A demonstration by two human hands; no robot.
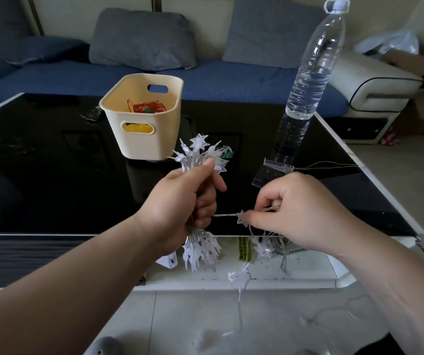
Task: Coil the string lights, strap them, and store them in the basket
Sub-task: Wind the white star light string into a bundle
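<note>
a: a blue sofa (129,80) with grey cushions at the back, a black glass worktop (39,175) in front. what's on its left?
b: a cream basket (139,147). inside is a tangle of orange wire (146,107); something yellow shows through the handle slot, can't tell what.
a: and the string lights?
b: the string lights (200,152) are a bunch of white stars in the left hand (182,201), held over the worktop's near edge, just in front of the basket. its grip is a fist wrapped round the middle, thumb on top. the bundle's centre is hidden inside.
a: the right hand?
b: the right hand (300,213) is level with it, grip pinching one star (241,217) on the wire that crosses from the fist. a loose strand (240,275) hangs towards the floor, its end blurred. behind stands a clear bottle (308,80), with a small clear box (277,166) at its foot.
</note>
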